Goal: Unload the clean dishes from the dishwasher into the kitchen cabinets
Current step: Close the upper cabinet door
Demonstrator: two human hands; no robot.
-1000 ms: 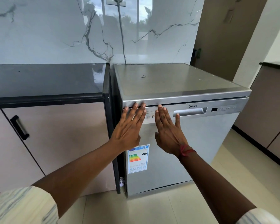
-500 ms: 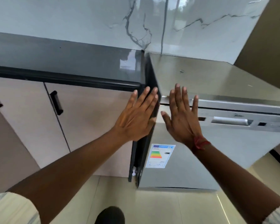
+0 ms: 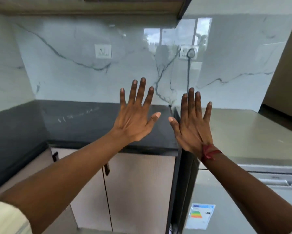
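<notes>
Left hand (image 3: 135, 123), right hand (image 3: 192, 130) raised, one dishwasher (image 3: 253, 134) shut

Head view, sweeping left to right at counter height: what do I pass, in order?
black countertop → left hand, open with fingers spread → right hand, also open → dishwasher, its steel top
</notes>
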